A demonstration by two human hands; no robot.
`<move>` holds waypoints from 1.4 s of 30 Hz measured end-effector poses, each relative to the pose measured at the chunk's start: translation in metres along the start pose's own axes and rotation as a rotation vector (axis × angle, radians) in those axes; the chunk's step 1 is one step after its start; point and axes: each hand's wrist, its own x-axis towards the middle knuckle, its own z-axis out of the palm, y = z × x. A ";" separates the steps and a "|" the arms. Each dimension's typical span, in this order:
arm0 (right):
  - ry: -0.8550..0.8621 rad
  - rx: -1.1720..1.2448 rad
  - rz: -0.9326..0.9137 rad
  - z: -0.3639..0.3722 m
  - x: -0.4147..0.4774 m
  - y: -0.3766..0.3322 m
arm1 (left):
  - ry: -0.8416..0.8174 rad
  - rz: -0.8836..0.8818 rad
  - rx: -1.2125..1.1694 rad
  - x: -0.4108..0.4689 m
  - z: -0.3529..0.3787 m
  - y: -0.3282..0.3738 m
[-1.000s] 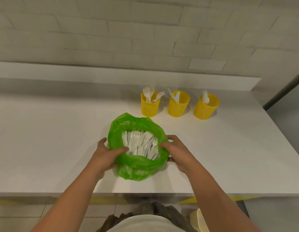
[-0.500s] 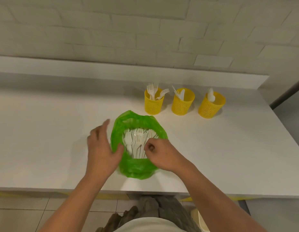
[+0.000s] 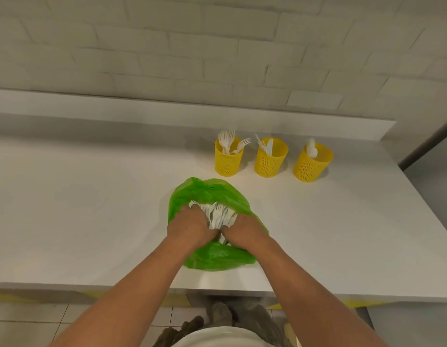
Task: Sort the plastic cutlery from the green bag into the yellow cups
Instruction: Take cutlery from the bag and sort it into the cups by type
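Observation:
A green plastic bag (image 3: 212, 191) lies open on the white counter, with a heap of white plastic cutlery (image 3: 218, 215) inside. Both my hands are in the bag's mouth. My left hand (image 3: 189, 227) and my right hand (image 3: 245, 231) have their fingers curled into the heap from either side; the fingertips are hidden among the pieces. Behind the bag stand three yellow perforated cups: the left cup (image 3: 228, 160) holds forks, the middle cup (image 3: 270, 159) holds knives, the right cup (image 3: 312, 164) holds a spoon.
The white counter (image 3: 92, 209) stretches wide to the left, with a raised ledge and a brick wall behind. Its front edge runs just below the bag. Tiled floor and my clothing show underneath.
Both hands have moved from the bag's rim into its mouth and now dig into the cutlery. The camera has tilted slightly.

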 end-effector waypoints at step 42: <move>0.243 0.711 0.168 0.030 0.019 0.019 | -0.191 0.025 -0.318 -0.005 0.001 0.009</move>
